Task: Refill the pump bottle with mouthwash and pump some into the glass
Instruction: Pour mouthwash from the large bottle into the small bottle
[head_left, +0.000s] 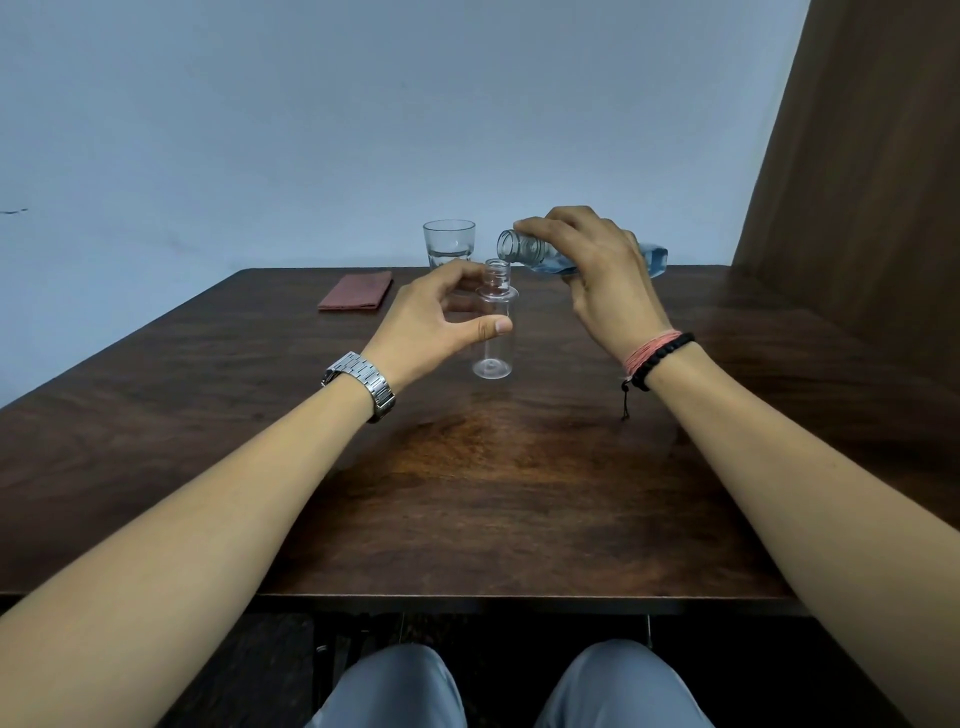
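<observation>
A small clear pump bottle (493, 353) stands upright on the table with its neck uncapped and no pump on it. My left hand (436, 322) is wrapped around its upper body, thumb across the front. My right hand (597, 270) grips the mouthwash bottle (524, 249) from above and holds it tipped almost flat. Its open mouth points left, just above and to the right of the small bottle's neck. Blue liquid lies along the tipped bottle's lower side. A clear glass (449, 243) with a little liquid in it stands behind them.
A folded reddish cloth (356, 299) lies at the far left of the dark wooden table (493, 493). A pale wall runs behind the table, and a brown panel (857, 182) rises at the right. My knees show below the near edge.
</observation>
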